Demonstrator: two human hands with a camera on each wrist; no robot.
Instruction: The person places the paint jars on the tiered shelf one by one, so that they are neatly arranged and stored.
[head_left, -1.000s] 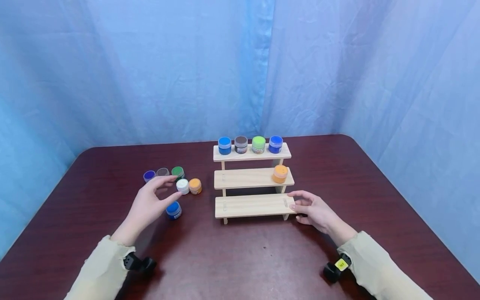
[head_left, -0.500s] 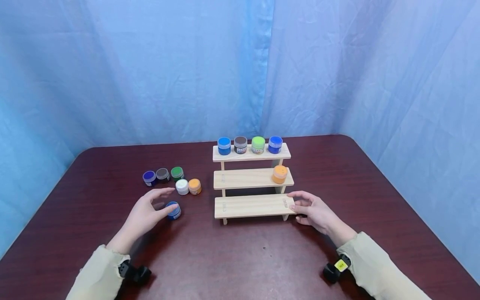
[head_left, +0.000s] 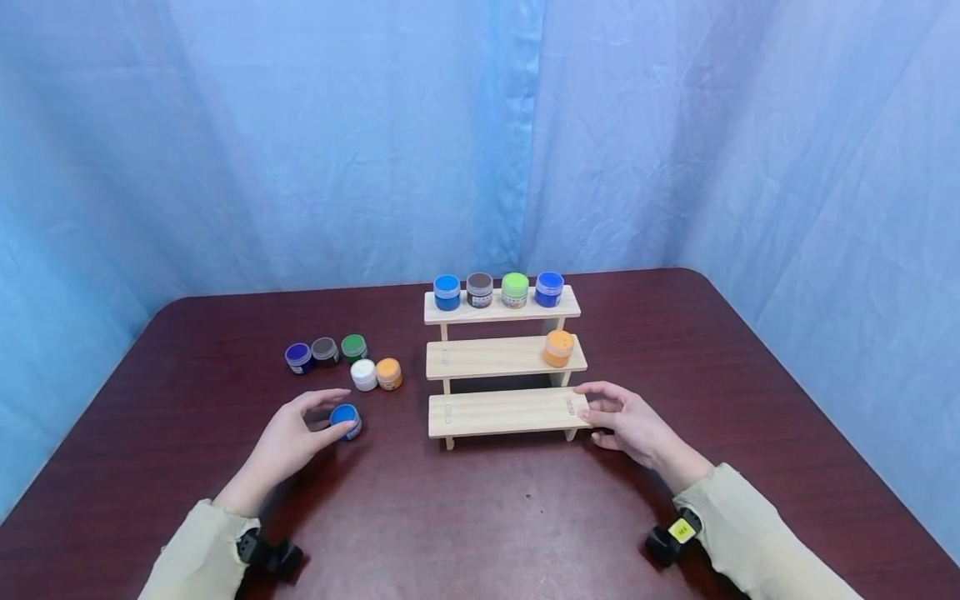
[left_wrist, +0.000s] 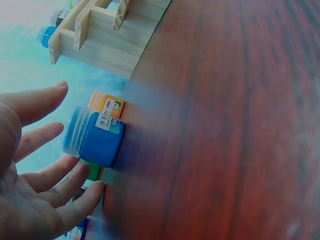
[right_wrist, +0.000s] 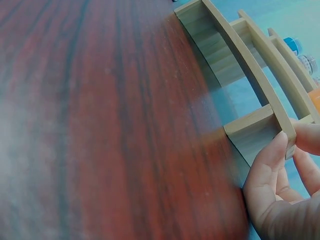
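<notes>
A blue paint jar [head_left: 345, 422] stands upright on the table, its clear lid rim and white label visible [left_wrist: 102, 137]. Around its left side my left hand [head_left: 288, 437] is spread, thumb in front and fingers behind. In the left wrist view the thumb is apart from the jar; fingertip contact there cannot be told. My right hand [head_left: 626, 423] pinches the right end of the lowest board of a three-step wooden display rack [head_left: 502, 414], thumb and forefinger on the board's corner in the right wrist view.
Behind the blue jar stand a white jar [head_left: 364, 375], an orange jar [head_left: 389, 374], a green jar [head_left: 354, 348], a dark brown jar [head_left: 325, 352] and a purple jar [head_left: 298, 357]. Several jars line the rack's top step; another orange jar [head_left: 558, 348] sits on its middle step.
My left hand has come down and toward me from above the back jars to beside the blue jar. The right hand keeps its pinch on the rack.
</notes>
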